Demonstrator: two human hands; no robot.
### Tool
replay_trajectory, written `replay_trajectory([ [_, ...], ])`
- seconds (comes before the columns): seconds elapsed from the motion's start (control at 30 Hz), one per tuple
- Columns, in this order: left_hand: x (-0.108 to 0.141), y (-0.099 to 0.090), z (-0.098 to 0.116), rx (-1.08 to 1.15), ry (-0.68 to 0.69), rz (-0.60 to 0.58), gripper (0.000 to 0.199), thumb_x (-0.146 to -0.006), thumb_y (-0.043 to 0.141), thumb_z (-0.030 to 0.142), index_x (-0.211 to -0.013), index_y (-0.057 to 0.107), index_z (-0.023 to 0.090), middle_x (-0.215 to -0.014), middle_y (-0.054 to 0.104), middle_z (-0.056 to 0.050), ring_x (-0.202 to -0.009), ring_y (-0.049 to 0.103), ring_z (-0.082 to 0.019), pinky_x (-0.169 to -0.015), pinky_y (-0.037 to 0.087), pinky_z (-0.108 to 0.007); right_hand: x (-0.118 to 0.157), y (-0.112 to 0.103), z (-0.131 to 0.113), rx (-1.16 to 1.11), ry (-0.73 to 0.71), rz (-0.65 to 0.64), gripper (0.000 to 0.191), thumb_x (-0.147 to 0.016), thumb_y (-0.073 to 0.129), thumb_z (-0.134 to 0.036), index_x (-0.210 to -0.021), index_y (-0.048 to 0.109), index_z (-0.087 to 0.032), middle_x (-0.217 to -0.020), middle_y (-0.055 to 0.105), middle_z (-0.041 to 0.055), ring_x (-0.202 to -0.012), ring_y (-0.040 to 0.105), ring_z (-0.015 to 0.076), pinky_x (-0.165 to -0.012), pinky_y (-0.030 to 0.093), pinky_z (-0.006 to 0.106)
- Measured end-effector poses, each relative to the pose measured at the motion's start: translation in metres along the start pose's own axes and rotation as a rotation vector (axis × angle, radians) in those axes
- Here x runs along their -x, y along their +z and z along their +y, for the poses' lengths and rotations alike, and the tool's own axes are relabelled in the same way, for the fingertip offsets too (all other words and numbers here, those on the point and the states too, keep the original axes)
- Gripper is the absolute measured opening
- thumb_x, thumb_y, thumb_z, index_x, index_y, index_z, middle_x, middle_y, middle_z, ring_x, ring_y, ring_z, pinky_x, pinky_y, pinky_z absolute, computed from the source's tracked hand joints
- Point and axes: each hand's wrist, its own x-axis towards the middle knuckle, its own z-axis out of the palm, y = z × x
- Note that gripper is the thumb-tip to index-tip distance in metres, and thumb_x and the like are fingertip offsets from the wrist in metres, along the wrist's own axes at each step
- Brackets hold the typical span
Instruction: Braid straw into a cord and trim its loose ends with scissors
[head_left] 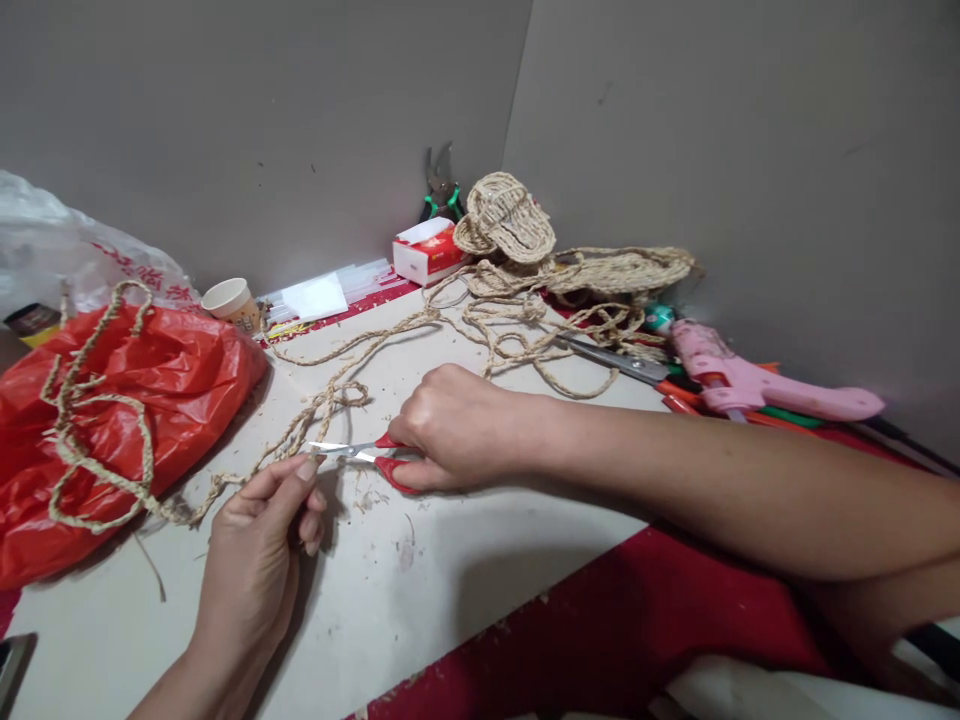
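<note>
My right hand is closed around the red handles of a small pair of scissors, fingers through the loops. Its blades are slightly parted and point left, at the fingertips of my left hand. Thumb and forefinger of that hand pinch a bit of straw rope, mostly hidden by the fingers. The braided straw rope passes just behind them, climbs to the pile at the back, and loops leftward over a red plastic bag.
Woven straw pieces and coiled rope lie at the back beside a red tissue box and green-handled pruners. A pink glue gun and larger scissors lie right. A paper cup stands left. Straw scraps dot the white board.
</note>
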Motion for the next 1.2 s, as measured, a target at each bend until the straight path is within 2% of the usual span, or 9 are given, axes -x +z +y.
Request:
replay_trajectory([
  [0.13, -0.0008, -0.0002, -0.002, -0.008, 0.004, 0.003, 0.021, -0.068, 0.082, 0.027, -0.081, 0.071, 0.014, -0.054, 0.056, 0.002, -0.041, 0.039, -0.004, -0.041, 0.031, -0.017, -0.0004, 0.0016, -0.0008, 0.046, -0.004, 0.015, 0.038, -0.085, 0.048, -0.044, -0.077, 0.072, -0.016, -0.069, 0.07, 0.0091, -0.056, 0.054, 0.0154, -0.054, 0.019, 0.03],
  [0.37, -0.002, 0.0, -0.0036, -0.023, 0.011, 0.004, 0.019, -0.069, 0.081, 0.025, -0.082, 0.072, 0.016, -0.054, 0.056, 0.002, -0.042, 0.041, -0.004, -0.042, 0.032, -0.016, 0.0006, -0.0027, -0.0027, 0.037, -0.002, -0.035, 0.035, -0.086, 0.049, -0.042, -0.079, 0.073, -0.018, -0.069, 0.07, 0.0077, -0.057, 0.055, 0.0163, -0.053, 0.019, 0.031],
  [0.6, -0.0011, -0.0006, -0.0029, -0.021, 0.01, 0.003, 0.019, -0.068, 0.081, 0.025, -0.08, 0.072, 0.015, -0.055, 0.056, 0.002, -0.043, 0.041, -0.004, -0.042, 0.031, -0.016, 0.0001, -0.0052, -0.0037, 0.094, -0.03, -0.048, 0.034, -0.09, 0.047, -0.035, -0.077, 0.072, -0.016, -0.067, 0.07, 0.0078, -0.056, 0.054, 0.0151, -0.053, 0.017, 0.031],
  [0.8, -0.0008, 0.0004, -0.002, 0.003, 0.007, -0.005, 0.02, -0.069, 0.08, 0.026, -0.083, 0.072, 0.014, -0.054, 0.056, 0.002, -0.042, 0.04, -0.005, -0.041, 0.031, -0.016, -0.0008, 0.0001, 0.0021, -0.057, 0.005, 0.043, 0.034, -0.087, 0.049, -0.038, -0.073, 0.072, -0.017, -0.067, 0.07, 0.0052, -0.051, 0.045, 0.0107, -0.052, 0.019, 0.028],
  [0.9, -0.0006, 0.0017, -0.001, 0.016, 0.009, -0.007, 0.019, -0.069, 0.08, 0.025, -0.081, 0.072, 0.014, -0.054, 0.056, 0.001, -0.042, 0.04, -0.005, -0.04, 0.031, -0.016, -0.0009, 0.0012, 0.003, -0.082, 0.043, 0.05, 0.033, -0.083, 0.052, -0.042, -0.072, 0.072, -0.017, -0.065, 0.069, 0.0046, -0.049, 0.042, 0.0106, -0.052, 0.019, 0.028],
  [1.2, 0.0, 0.0, -0.0036, -0.007, 0.024, 0.008, 0.019, -0.065, 0.083, 0.026, -0.078, 0.073, 0.016, -0.054, 0.058, 0.001, -0.042, 0.043, -0.005, -0.041, 0.032, -0.016, -0.001, 0.0033, -0.003, 0.021, 0.014, 0.045, 0.04, -0.083, 0.048, -0.048, -0.076, 0.072, -0.016, -0.07, 0.071, 0.009, -0.056, 0.054, 0.0153, -0.054, 0.019, 0.03],
])
